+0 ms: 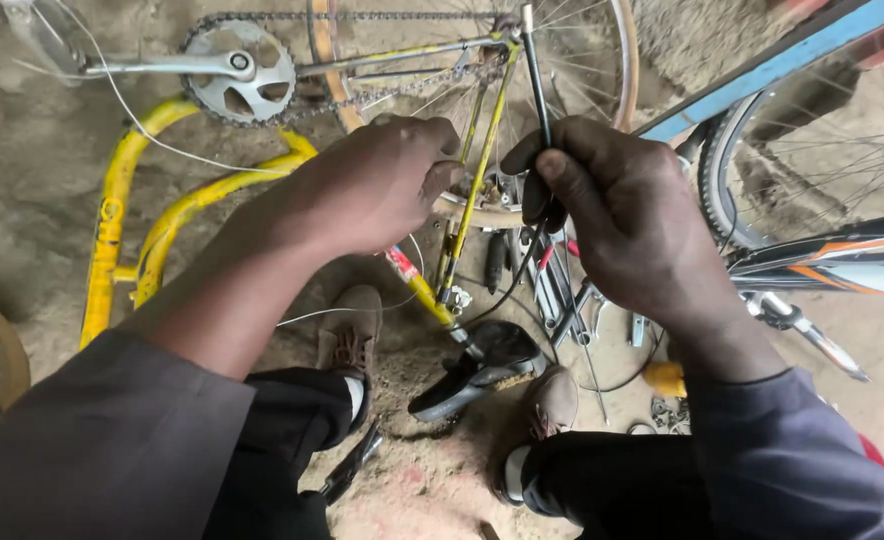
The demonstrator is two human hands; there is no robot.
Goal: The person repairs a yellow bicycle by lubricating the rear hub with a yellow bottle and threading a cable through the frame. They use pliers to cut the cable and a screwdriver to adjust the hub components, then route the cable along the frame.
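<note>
Entry: our right hand (pixel 627 215) pinches the black cable (pixel 536 90); left hand (pixel 377 185), fingers curled, grips the yellow frame (pixel 417 280). Risk: cable slipping, snagging spokes (pixel 572 60).

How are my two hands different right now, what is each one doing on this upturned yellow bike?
The right hand pinches a thin black cable housing between thumb and fingers, holding it upright; the left hand holds no cable and is curled with its fingertips against the wheel rim. The right hand's thumb shows plainly; the left hand's is hidden. Both are bare, with dark sleeves, and work close together at the yellow frame.
</note>
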